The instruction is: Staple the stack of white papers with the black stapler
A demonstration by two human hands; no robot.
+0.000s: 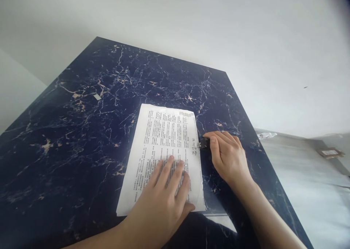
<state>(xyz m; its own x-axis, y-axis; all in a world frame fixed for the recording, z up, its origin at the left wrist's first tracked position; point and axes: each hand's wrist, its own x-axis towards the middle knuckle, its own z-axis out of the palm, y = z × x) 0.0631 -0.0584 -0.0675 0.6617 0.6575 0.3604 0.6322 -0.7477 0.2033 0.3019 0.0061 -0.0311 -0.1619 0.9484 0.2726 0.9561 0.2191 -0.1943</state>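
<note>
A printed stack of white paper (161, 139) lies on the dark blue marble table (82, 139), text running sideways. My left hand (164, 198) lies flat on the near part of the paper, fingers stretched out. At the paper's right edge, my right hand (226, 154) pinches a small black binder clip (203, 143) with thumb and fingers closed round it. The clip sits right at the sheet's edge; whether it bites the paper I cannot tell.
A small pale scrap (97, 96) lies on the table at the far left. White walls stand behind the table. To the right, lower down, is a pale grey surface (300, 176) with a white item (266, 135) and a brown box (330, 153).
</note>
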